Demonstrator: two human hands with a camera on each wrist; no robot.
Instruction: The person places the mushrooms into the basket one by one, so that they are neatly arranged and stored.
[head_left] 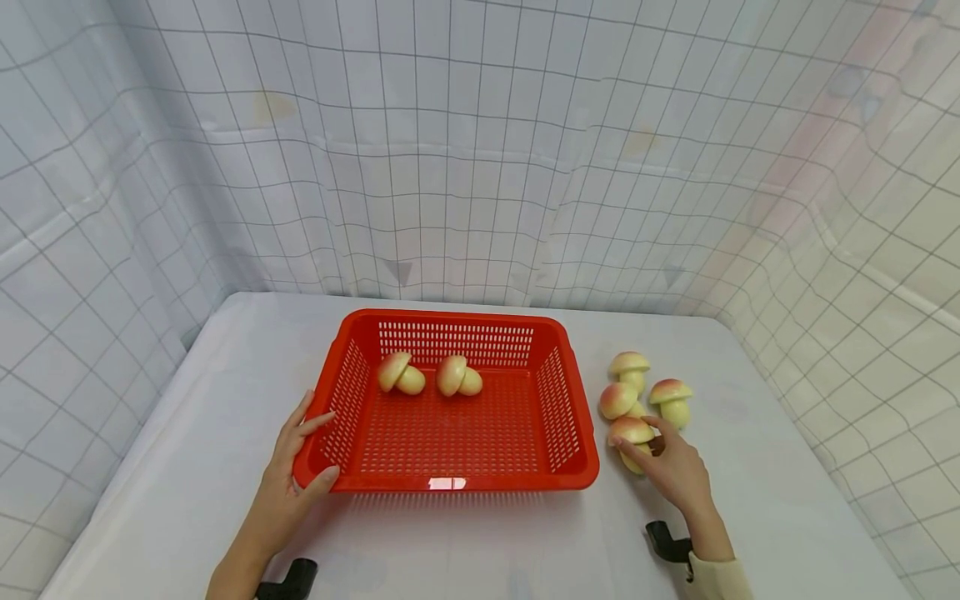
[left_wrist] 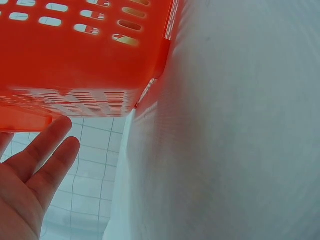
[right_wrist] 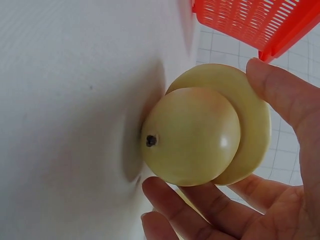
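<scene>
Two toy mushrooms [head_left: 452, 376] lie side by side toward the back of the red plastic basket [head_left: 517, 482]. The left hand [head_left: 288, 467] rests on its left edge, grip loose, fingers spread. The right hand [head_left: 681, 472] pinches another mushroom [head_left: 630, 429] beside the basket, near three more mushrooms [head_left: 671, 392] on the white-covered counter [head_left: 450, 554].

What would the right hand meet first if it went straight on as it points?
Past the held mushroom, the right hand would probably meet the next mushroom just beyond it, then perhaps the red basket; exact depth is unclear.
</scene>
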